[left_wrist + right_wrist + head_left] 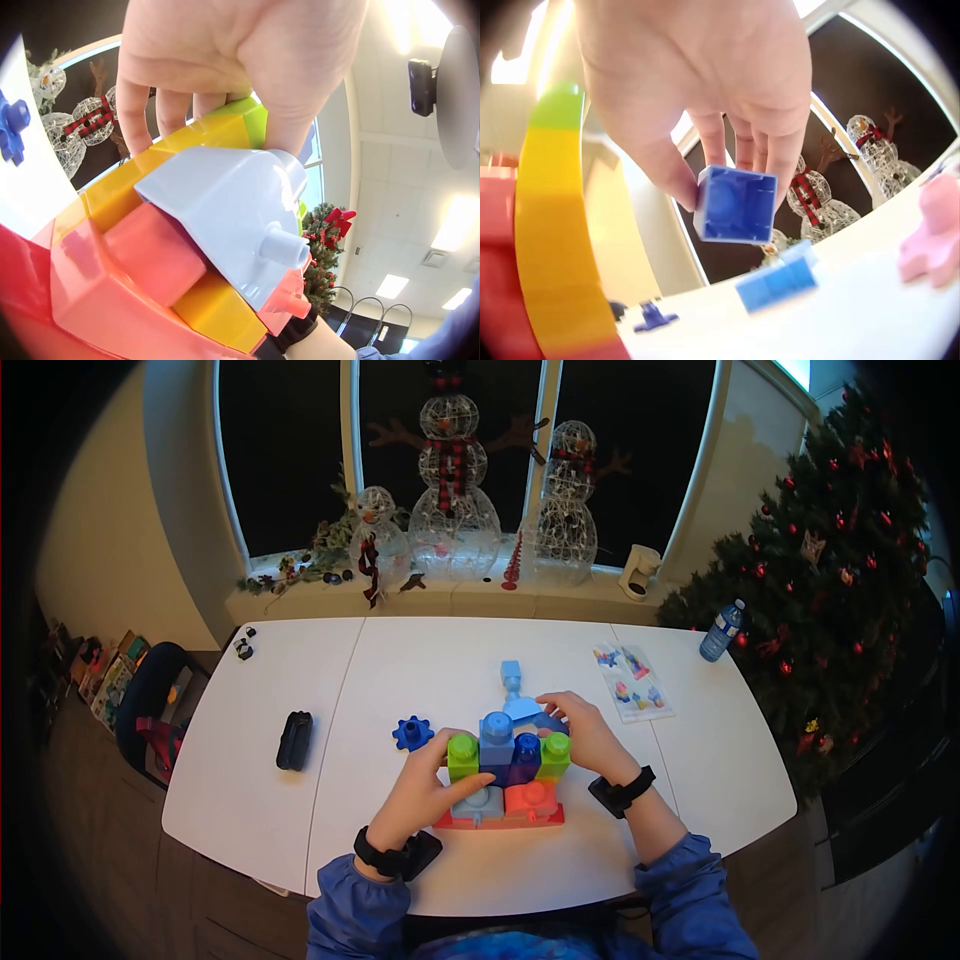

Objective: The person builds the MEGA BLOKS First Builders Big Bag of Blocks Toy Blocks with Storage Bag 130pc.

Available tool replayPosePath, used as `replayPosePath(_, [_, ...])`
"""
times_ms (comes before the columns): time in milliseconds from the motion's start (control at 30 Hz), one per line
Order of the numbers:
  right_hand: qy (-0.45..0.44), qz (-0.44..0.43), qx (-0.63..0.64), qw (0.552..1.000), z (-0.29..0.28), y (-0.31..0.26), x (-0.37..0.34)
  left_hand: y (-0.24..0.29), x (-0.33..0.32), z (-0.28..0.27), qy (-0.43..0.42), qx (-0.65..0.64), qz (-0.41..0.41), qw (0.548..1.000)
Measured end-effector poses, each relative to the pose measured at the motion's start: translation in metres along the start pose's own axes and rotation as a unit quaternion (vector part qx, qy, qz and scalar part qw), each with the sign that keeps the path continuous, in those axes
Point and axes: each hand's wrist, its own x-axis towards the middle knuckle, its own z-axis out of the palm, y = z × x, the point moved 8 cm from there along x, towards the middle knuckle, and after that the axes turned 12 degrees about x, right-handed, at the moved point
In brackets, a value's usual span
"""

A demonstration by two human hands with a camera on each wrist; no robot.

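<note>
A structure of toy building blocks (pixel 497 751) stands on the table in front of me, with lime green, blue, grey-blue and coral blocks. My left hand (pixel 425 792) grips its left side, thumb across the front and fingers behind. In the left wrist view a light grey-blue block (pixel 225 210) sits on the structure's face among yellow and coral blocks. Just right of the structure, my right hand (pixel 588 737) pinches a blue block (pixel 736 205) between thumb and fingers, its hollow underside facing the right wrist camera. Light blue blocks (pixel 513 690) lie beyond that hand.
A blue gear-shaped piece (pixel 413 734) lies behind the left hand. Further left is a black case (pixel 294 741). A picture sheet (pixel 635 685) and a water bottle (pixel 722 631) are at the right. A pink piece (pixel 934 236) shows in the right wrist view.
</note>
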Motion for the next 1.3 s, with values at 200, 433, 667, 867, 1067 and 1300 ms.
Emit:
replayPosePath(200, [0.083, -0.104, 0.299, 0.945, -0.041, -0.079, 0.005, -0.001, -0.001, 0.001, -0.002, -0.013, -0.017, 1.000])
replayPosePath(433, [0.027, -0.185, 0.334, 0.924, -0.022, -0.124, -0.013, -0.004, -0.001, 0.003, -0.009, -0.029, -0.025, 0.999])
replayPosePath(667, [-0.033, -0.200, 0.298, 0.933, -0.008, -0.117, -0.017, -0.004, -0.001, 0.003, -0.010, -0.032, -0.019, 0.999])
replayPosePath(867, [-0.012, -0.062, 0.320, 0.945, -0.003, -0.062, 0.007, -0.004, -0.001, 0.003, -0.008, -0.031, -0.014, 0.999])
replayPosePath(1067, [-0.081, -0.081, -0.082, 0.990, 0.039, 0.038, 0.019, 0.000, -0.001, 0.001, -0.005, -0.018, -0.005, 1.000])
replayPosePath(1300, [-0.087, -0.051, -0.124, 0.987, 0.046, 0.036, 0.016, -0.002, -0.001, 0.002, -0.008, -0.027, -0.006, 1.000])
